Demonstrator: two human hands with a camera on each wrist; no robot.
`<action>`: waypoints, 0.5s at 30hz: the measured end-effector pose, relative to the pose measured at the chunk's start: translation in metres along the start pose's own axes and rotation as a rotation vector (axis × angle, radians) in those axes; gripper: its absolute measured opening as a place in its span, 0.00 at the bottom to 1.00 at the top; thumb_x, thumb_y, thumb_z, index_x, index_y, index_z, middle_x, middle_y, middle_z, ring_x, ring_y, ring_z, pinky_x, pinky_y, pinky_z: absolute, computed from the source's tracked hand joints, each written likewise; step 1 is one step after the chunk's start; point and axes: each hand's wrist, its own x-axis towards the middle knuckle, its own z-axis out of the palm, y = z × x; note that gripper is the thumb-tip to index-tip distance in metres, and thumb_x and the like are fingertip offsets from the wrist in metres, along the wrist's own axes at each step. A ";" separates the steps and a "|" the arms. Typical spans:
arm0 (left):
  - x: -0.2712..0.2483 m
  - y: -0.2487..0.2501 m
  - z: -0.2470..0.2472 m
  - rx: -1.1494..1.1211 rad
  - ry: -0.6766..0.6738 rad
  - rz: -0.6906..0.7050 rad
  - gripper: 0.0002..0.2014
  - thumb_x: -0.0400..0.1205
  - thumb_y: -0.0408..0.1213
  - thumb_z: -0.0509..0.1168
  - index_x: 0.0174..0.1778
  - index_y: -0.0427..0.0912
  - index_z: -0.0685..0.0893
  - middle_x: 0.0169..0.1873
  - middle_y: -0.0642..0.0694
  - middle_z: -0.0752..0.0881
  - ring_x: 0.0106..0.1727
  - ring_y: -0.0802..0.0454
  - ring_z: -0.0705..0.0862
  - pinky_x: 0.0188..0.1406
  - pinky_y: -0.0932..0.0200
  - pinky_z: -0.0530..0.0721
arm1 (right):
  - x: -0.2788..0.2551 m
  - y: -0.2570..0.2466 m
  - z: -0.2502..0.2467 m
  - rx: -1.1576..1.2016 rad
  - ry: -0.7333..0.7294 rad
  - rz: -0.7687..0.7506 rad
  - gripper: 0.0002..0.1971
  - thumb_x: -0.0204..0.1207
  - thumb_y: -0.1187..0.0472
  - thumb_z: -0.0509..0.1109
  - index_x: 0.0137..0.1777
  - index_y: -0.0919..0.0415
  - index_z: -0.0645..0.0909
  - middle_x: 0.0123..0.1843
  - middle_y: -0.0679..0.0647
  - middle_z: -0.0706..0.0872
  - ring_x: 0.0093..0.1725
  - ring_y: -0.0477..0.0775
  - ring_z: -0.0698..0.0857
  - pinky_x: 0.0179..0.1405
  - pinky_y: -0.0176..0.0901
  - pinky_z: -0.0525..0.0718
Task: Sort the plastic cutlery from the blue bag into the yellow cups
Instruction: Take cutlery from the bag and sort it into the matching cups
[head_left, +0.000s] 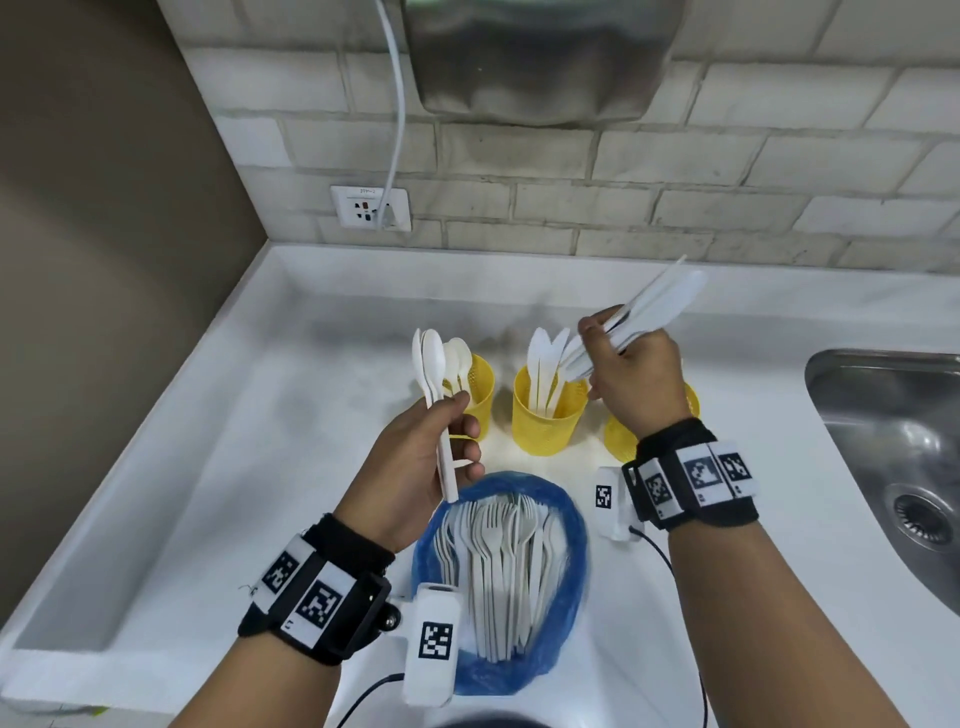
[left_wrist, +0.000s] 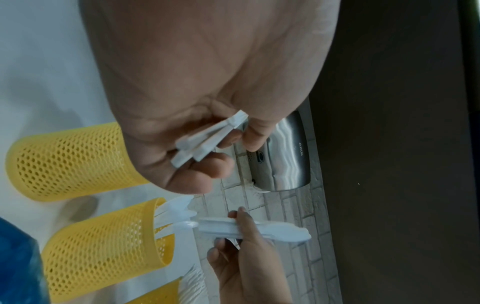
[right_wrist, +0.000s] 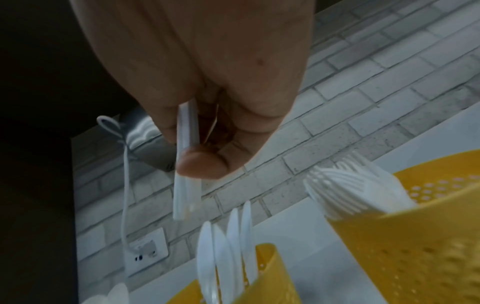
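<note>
White counter (head_left: 208, 467) w/ brick wall behind: left hand (head_left: 421, 457) fingers clamped on spoons (head_left: 434, 364) by the handles, right hand (head_left: 631, 376) pinching knives (head_left: 654, 306) mid-shaft above the yellow cups (head_left: 545, 415), forks (head_left: 498, 561) in blue bag (head_left: 566, 519) below both palms; probably light, stiff, slick, so best gripped at the handles.

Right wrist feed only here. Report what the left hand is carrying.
Observer: The left hand grips a few white plastic spoons, bowls up, by the left yellow mesh cup.
Operator: Now tell me what's in the bag.
Observer: The blue plastic bag lies open; only white plastic forks show in it.
Operator: Confirm what my bundle is.
Observer: White plastic knives in the right hand, blades pointing up and away.
</note>
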 end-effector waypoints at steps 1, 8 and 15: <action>0.001 0.000 -0.001 0.011 -0.008 -0.005 0.06 0.89 0.39 0.63 0.51 0.40 0.79 0.36 0.43 0.77 0.33 0.50 0.74 0.37 0.53 0.77 | 0.001 -0.001 0.006 -0.049 -0.037 -0.024 0.14 0.84 0.54 0.71 0.36 0.55 0.86 0.25 0.47 0.87 0.30 0.50 0.89 0.41 0.53 0.90; 0.005 0.005 -0.006 0.016 -0.084 -0.080 0.13 0.90 0.46 0.61 0.42 0.47 0.70 0.31 0.49 0.61 0.26 0.54 0.56 0.22 0.62 0.62 | 0.006 0.003 0.036 -0.275 -0.251 0.002 0.18 0.81 0.52 0.75 0.40 0.69 0.86 0.40 0.65 0.91 0.47 0.67 0.90 0.43 0.47 0.82; 0.005 0.005 -0.007 0.029 -0.145 -0.073 0.13 0.91 0.52 0.55 0.50 0.47 0.76 0.29 0.49 0.63 0.23 0.55 0.54 0.21 0.62 0.52 | 0.000 0.011 0.037 -0.382 -0.275 0.026 0.18 0.76 0.48 0.78 0.57 0.60 0.82 0.50 0.56 0.87 0.54 0.60 0.86 0.46 0.40 0.73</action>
